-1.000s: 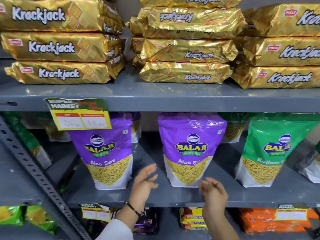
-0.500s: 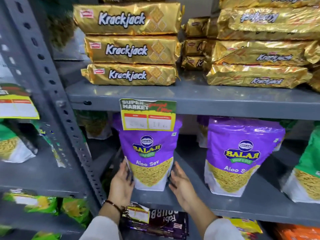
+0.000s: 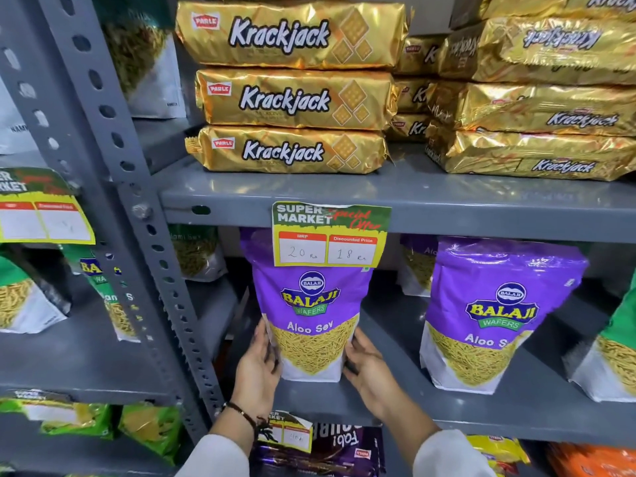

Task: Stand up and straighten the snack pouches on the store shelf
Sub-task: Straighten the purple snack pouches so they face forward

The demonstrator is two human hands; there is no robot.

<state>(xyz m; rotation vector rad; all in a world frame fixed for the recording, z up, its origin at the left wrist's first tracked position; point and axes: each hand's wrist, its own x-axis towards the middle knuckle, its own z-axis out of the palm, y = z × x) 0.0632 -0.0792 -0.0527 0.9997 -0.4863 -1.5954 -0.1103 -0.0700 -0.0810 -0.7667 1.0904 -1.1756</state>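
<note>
Hands clamp one purple Aloo Sev pouch (image 3: 311,325): left hand (image 3: 256,370) on its left edge, right hand (image 3: 366,368) on its right. Pouch stands upright at front of grey shelf (image 3: 430,404), under price tag (image 3: 330,234). Second purple pouch (image 3: 495,315) stands right, apart.

Head view, close, facing shelves (image 3: 395,194)

Your count, head view: purple Aloo Sev pouches (image 3: 311,321), two in front, two partly hidden behind; Krackjack packs (image 3: 292,98), three in the left stack, further stacks cut off, total unclear; price tags (image 3: 330,235), three; green pouches (image 3: 20,297), at least four, edges cropped; hands (image 3: 256,370), two.
</note>
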